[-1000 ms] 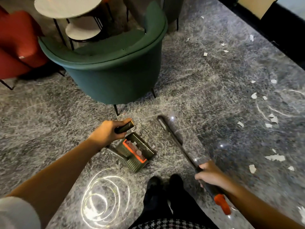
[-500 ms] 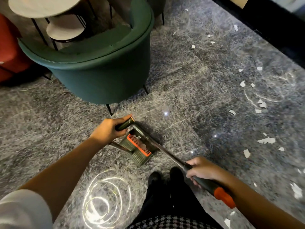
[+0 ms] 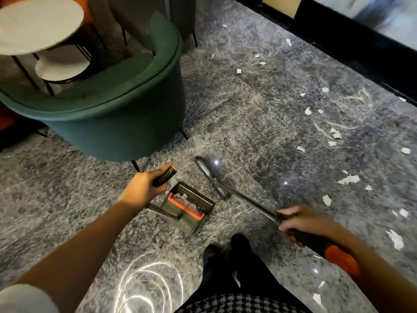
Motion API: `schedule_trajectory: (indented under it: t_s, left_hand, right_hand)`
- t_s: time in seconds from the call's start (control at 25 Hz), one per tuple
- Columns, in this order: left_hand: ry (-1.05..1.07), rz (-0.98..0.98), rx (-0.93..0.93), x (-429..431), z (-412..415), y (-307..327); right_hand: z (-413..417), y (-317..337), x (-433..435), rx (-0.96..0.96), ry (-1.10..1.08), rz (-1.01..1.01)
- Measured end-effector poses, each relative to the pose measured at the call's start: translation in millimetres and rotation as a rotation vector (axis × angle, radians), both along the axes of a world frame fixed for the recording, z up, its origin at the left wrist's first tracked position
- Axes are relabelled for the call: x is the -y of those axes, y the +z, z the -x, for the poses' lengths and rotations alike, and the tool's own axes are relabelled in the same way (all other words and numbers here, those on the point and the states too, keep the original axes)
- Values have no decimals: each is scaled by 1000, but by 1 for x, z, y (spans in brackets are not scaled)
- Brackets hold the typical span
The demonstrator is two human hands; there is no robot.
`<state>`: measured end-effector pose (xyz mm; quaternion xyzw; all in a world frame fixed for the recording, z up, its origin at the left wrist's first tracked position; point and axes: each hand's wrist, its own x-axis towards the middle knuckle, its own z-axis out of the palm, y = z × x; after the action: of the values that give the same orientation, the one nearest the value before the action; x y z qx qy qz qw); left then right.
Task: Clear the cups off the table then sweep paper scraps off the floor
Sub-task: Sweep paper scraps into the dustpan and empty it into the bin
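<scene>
Both bare arms reach forward and down from the lower corners of the view. The left hand [image 3: 144, 190] curls round a dark dustpan handle [image 3: 164, 179], with a white sleeve [image 3: 22, 299] showing at the upper arm. The right hand [image 3: 302, 222], knuckles up, grips the broom handle [image 3: 316, 242] at the top of its dark grip, forearm angled inward.

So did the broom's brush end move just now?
Yes. The broom head has swung to the right, away from the green chair's leg. It was over the dustpan and now lies on the floor beside it, apart.
</scene>
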<state>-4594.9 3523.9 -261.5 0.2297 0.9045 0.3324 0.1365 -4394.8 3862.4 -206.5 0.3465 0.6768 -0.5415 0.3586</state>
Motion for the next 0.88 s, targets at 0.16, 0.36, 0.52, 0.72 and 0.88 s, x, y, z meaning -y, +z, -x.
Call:
schedule_trajectory:
  t_s: [0.16, 0.36, 0.52, 0.72, 0.88]
  left_hand:
    - [-32, -19, -57, -37, 18, 9]
    - [-83, -75, -46, -111, 56, 22]
    - [-111, -81, -41, -174, 91, 25]
    - [-92, -83, -66, -278, 174, 19]
    - [-49, -76, -46, -374, 247, 27]
  right_hand:
    - [1, -6, -20, -9, -90, -29]
    - [1, -10, -69, -15, -223, -155]
    - [7, -9, -114, -22, -351, -196]
    - [47, -21, -196, -7, -478, -246]
    - [112, -16, -280, 36, -474, -274]
